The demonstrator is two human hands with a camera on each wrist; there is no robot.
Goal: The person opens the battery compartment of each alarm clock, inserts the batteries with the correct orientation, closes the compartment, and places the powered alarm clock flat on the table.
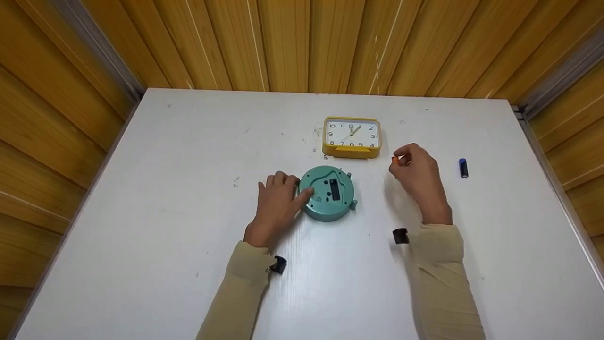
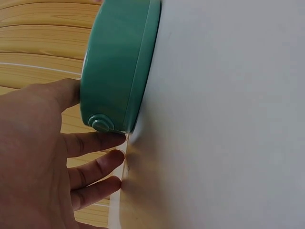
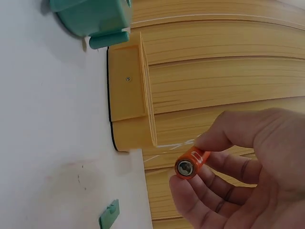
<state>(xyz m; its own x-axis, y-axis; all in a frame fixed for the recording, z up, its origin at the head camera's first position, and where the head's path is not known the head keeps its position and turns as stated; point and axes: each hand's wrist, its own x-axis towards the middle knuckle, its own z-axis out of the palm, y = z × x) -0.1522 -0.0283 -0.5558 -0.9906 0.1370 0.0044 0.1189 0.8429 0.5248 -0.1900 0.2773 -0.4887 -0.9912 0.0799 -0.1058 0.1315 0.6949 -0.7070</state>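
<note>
A round green alarm clock [image 1: 321,210] lies face down on the white table, its back up and its battery slot [image 1: 335,190] bare. My left hand [image 1: 277,200] holds it at the left side, thumb on the back and fingers along the rim. In the left wrist view the clock [image 2: 116,62] shows a round button near the index finger. To the right, my right hand [image 1: 417,174] pinches an orange battery [image 3: 191,162] between thumb and fingers, raised above the table. One metal end of it faces the right wrist camera.
Behind the green clock lies a yellow rectangular clock [image 1: 352,134], dial up. A black and blue battery [image 1: 464,168] rests right of my right hand. The right wrist view shows a small green cover [image 3: 109,214] on the table. Wood-patterned panels [image 1: 283,47] surround the table.
</note>
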